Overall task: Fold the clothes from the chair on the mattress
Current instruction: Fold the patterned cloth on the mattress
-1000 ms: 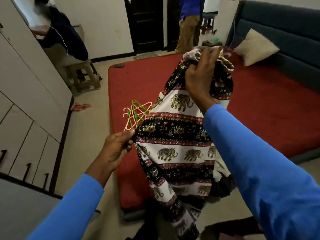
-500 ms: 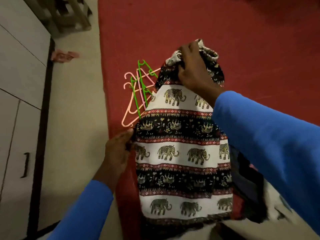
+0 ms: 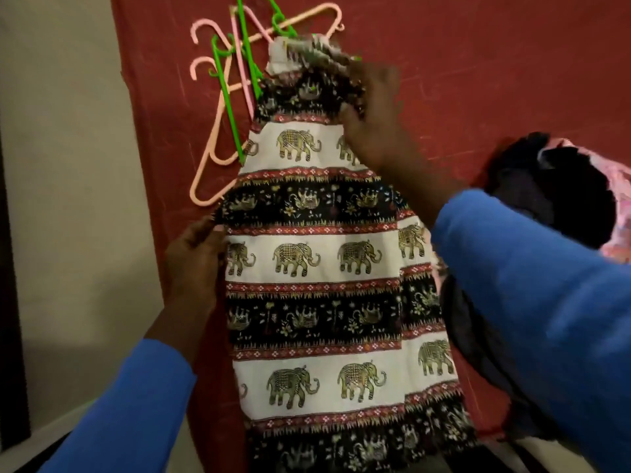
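Head view: you are laying the elephant-print garment (image 3: pixel 317 268) lengthwise on the red mattress (image 3: pixel 478 80), near its left edge. Your right hand (image 3: pixel 372 110) is closing on the gathered waistband end at the far side of the cloth (motion blur is hiding the individual fingers, but the bunched fabric is clearly held). Your left hand (image 3: pixel 194 257) is pinching the garment's left edge about midway down, thumb on top of the cloth.

The upper part of the garment is overlapping a cluster of plastic hangers (image 3: pixel 232 97), pink and green, lying on the mattress. A dark clothes pile (image 3: pixel 560 196) is sitting just beside your right sleeve.

To do this step well, you are likely aiming for a flat, straight panel before any fold:
- Keep both hands pulling gently apart so the striped bands are running square across.
- Set the waistband clear of the hangers, or the fold may be forming over a lump.
- The lower hem is running out of view, so its position cannot be confirmed.
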A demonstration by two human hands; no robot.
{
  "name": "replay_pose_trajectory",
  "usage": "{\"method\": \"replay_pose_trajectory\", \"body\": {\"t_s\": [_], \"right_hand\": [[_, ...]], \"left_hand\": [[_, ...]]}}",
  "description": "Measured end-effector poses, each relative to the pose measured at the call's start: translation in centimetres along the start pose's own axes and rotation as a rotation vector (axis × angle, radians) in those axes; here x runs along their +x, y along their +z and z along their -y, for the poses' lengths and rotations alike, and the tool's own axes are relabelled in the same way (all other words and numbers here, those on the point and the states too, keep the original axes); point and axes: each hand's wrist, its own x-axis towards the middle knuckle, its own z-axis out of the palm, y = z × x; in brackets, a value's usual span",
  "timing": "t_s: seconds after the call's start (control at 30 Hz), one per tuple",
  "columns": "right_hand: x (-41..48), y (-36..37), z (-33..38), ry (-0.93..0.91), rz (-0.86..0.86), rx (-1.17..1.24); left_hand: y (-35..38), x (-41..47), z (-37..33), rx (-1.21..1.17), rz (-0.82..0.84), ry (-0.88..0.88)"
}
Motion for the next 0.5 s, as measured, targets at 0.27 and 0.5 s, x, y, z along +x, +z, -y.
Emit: {"method": "replay_pose_trajectory", "body": {"t_s": [0.27,0.5], "right_hand": [[-23.6,-0.4,-7.3,0.626,-0.018,0.001],[-28.9,0.8,-6.6,0.814,0.03,0.156]], "left_hand": [[-1.5,-6.1,3.9,0.404,-0.105,0.095],[-2.4,-9.6,5.0,0.215,0.095,-0.088]]}}
